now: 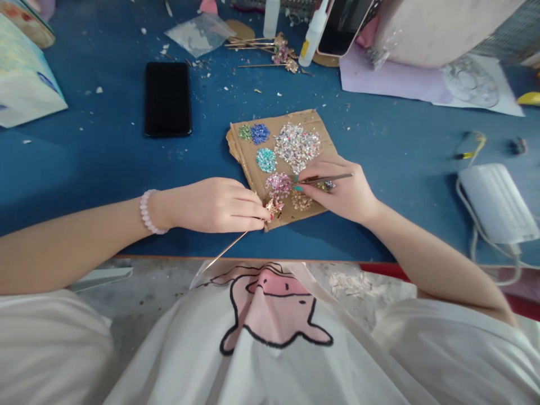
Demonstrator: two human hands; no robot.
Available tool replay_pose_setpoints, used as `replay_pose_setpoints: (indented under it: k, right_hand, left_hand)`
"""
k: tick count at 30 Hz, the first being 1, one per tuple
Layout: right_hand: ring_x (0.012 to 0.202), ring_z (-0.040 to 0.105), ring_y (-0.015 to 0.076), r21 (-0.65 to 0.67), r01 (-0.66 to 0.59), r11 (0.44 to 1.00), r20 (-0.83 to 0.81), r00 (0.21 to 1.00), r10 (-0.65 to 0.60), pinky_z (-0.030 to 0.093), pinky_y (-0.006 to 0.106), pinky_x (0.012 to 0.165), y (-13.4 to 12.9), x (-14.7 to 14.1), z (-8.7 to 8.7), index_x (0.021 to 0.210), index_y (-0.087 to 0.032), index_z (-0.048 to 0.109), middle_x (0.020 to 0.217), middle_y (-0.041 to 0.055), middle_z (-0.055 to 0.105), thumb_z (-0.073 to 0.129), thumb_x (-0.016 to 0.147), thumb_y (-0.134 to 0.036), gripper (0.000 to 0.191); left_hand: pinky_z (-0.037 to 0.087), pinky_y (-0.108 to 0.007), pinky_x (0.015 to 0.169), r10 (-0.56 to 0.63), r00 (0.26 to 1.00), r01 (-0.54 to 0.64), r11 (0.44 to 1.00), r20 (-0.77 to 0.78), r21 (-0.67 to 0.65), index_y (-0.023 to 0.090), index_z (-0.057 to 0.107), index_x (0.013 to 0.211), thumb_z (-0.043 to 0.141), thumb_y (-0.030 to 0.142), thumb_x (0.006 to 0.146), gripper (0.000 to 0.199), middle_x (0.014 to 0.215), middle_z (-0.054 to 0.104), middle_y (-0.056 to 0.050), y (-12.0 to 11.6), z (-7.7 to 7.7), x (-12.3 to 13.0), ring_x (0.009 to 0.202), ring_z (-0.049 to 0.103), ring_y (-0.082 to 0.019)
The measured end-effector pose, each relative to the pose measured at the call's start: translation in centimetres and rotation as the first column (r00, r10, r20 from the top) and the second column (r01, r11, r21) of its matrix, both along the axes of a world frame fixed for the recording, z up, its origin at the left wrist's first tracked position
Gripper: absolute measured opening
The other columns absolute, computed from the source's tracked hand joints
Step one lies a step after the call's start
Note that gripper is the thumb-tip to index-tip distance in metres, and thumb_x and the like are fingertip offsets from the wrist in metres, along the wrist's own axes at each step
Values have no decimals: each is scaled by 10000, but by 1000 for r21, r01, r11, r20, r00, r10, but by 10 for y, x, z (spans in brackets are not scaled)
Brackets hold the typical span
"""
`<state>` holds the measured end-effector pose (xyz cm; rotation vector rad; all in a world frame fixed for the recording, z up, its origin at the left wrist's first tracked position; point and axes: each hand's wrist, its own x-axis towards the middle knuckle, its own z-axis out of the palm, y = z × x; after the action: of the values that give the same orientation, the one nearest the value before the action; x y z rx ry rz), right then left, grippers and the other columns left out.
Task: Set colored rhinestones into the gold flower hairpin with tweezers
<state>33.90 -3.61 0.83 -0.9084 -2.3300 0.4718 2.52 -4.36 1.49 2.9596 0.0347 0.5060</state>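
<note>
My left hand (230,207) is closed on a gold hairpin (228,247), whose flower-like head shows at my fingertips over the near edge of a cardboard sheet (291,222). The pin's thin shaft slants down toward the table edge. In my right hand (343,188) is a pair of tweezers (327,179), its tip at the pink rhinestones (278,184). Around it on the cardboard lie piles of silver rhinestones (296,143), turquoise rhinestones (266,160), blue rhinestones (260,134), green rhinestones (244,132) and champagne-coloured rhinestones (301,201), partly covered by my right hand.
A black phone (167,99) lies at the left. Several gold hairpins (257,45), a glue bottle (313,35) and a plastic bag (200,35) sit at the back. On the right are a white device (498,202) with a cable and a purple sheet (392,79).
</note>
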Motion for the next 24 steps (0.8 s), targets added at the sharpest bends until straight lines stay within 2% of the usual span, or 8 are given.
replay_pose_setpoints:
  k: [2, 8, 13, 18, 22, 24]
  right_hand:
    - [835, 715, 197, -33, -17, 999, -44, 999, 16, 568, 368, 803, -1, 0, 2, 943, -232, 791, 874, 31, 776, 686, 996, -253, 120]
    - [833, 745, 150, -159, -64, 985, -101, 994, 49, 594, 300, 773, -7, -1, 7, 1021, -201, 807, 970, 37, 823, 683, 982, -190, 130]
    - [911, 779, 165, -141, -95, 985, -85, 993, 84, 627, 304, 840, -8, -1, 8, 1109, -195, 811, 1021, 54, 842, 670, 1004, -182, 176]
    - [958, 789, 192, -117, -137, 984, -83, 988, 128, 649, 358, 890, -6, -1, 8, 1074, -238, 836, 1041, 55, 840, 684, 1029, -236, 159]
    - [1093, 795, 217, -93, -100, 991, -75, 993, 93, 653, 408, 1007, -6, -1, 7, 1056, -262, 845, 1154, 57, 837, 703, 1019, -248, 147]
    - [1110, 798, 224, -93, -110, 990, -81, 991, 103, 647, 424, 1037, -6, -1, 6, 1059, -258, 840, 1138, 54, 847, 696, 1025, -251, 148]
  left_hand:
    - [609, -290, 874, -6, 1000, 6, 1000, 9, 8, 250, 834, 1160, 529, 137, 1117, 328, 1251, 857, -52, -1, 1, -1, 1215, 801, -190]
    - [590, -306, 768, -87, 992, 68, 981, 95, 183, 225, 842, 1070, 551, 132, 1110, 308, 1247, 858, -31, -3, 4, 3, 1102, 831, -181]
    - [587, -305, 735, -100, 991, 85, 984, 91, 156, 221, 848, 1065, 568, 127, 1100, 297, 1231, 863, -38, -5, 4, 6, 1091, 834, -182]
    - [608, -294, 793, -58, 998, 57, 996, 14, 62, 276, 855, 1121, 604, 142, 1086, 286, 1238, 861, -42, -5, 2, 5, 1151, 818, -182]
    - [605, -298, 776, -78, 996, 73, 992, 45, 104, 254, 856, 1099, 585, 134, 1091, 297, 1237, 861, -48, -5, 3, 5, 1124, 822, -185]
    - [600, -305, 762, -94, 993, 84, 988, 75, 128, 230, 854, 1083, 573, 118, 1092, 302, 1233, 861, -53, -5, 4, 6, 1108, 827, -193]
